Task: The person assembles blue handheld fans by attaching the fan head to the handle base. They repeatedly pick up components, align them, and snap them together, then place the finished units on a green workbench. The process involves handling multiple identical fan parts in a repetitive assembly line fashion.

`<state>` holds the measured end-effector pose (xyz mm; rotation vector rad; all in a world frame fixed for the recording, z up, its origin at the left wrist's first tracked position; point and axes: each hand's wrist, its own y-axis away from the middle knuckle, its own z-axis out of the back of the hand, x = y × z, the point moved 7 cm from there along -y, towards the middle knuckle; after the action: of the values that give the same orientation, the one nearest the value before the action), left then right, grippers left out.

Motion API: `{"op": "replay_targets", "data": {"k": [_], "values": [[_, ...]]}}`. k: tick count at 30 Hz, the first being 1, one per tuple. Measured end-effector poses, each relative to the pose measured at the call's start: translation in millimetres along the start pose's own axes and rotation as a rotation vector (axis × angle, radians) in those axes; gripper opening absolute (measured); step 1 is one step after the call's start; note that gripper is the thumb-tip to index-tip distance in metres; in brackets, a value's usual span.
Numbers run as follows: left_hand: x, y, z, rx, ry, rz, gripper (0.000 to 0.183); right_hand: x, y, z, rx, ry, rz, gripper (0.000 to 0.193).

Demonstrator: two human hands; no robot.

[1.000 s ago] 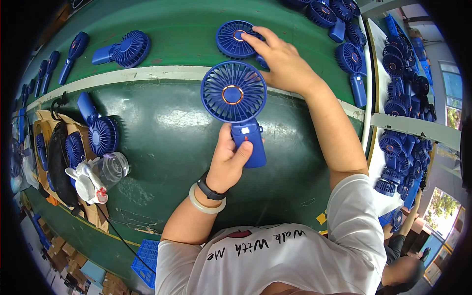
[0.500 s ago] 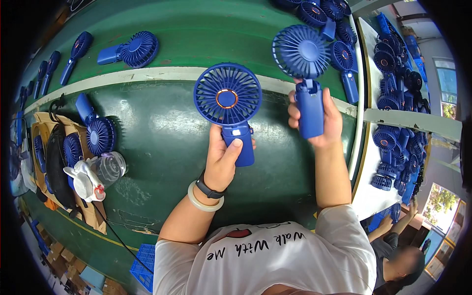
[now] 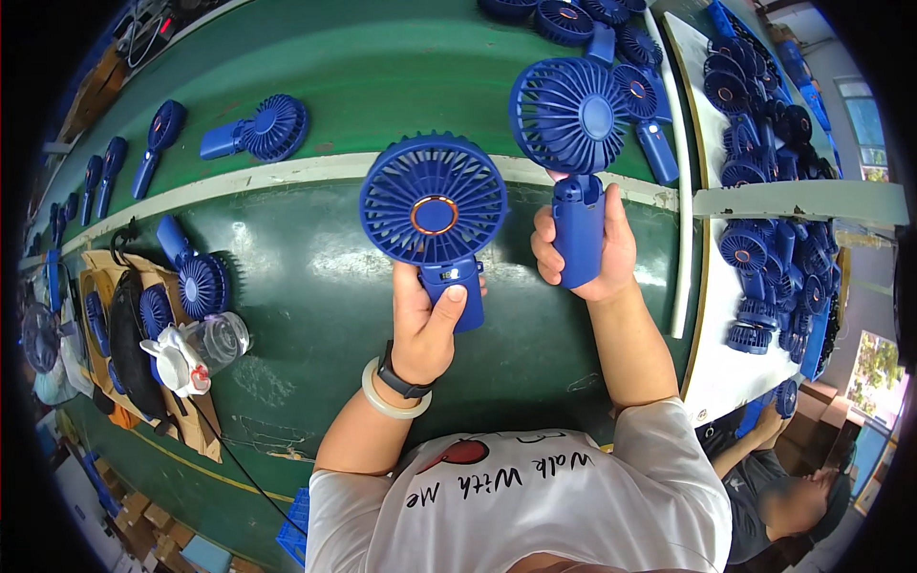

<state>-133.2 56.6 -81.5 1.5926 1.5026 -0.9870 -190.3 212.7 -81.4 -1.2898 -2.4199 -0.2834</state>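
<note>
My left hand (image 3: 426,320) is closed around the handle of a blue handheld fan (image 3: 435,216), its round grille with an orange-ringed hub facing up at me. The thumb rests on the handle just under a small dark display. To the right, my right hand (image 3: 597,250) grips the handle of a second blue handheld fan (image 3: 571,116). That fan's head shows its ribbed side with a pale round hub, and its handle is upright. Both fans are held above the green work table (image 3: 315,248), apart from each other.
Blue fans lie spaced along the green belt (image 3: 368,105), one fan (image 3: 272,128) nearest. More fans crowd the far right and the white side table (image 3: 712,315). At left are a cardboard piece (image 3: 201,420), a clear jar (image 3: 224,341) and a white figure (image 3: 177,361). A co-worker (image 3: 788,487) sits at lower right.
The view has shifted slightly. Both fans have moved a little to the left, and their heads have tilted. The lit display on the left-hand fan has gone dark with small marks showing.
</note>
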Motion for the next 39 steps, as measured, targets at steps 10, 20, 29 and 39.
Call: {"op": "replay_targets", "data": {"k": [10,20,29,39], "values": [[2,-43,-26,0.065,0.019,-0.131,0.046,18,-7,4,0.017,-0.001,0.063,0.074],[14,-54,-23,0.056,0.032,-0.158,0.046,23,-9,8,0.003,-0.016,0.121,0.070],[18,-58,-14,0.004,0.152,-0.095,0.041,30,-7,15,-0.078,0.023,0.207,0.052],[26,-59,-9,0.028,0.094,-0.033,0.042,32,-4,23,-0.318,0.657,0.212,0.050]]}}
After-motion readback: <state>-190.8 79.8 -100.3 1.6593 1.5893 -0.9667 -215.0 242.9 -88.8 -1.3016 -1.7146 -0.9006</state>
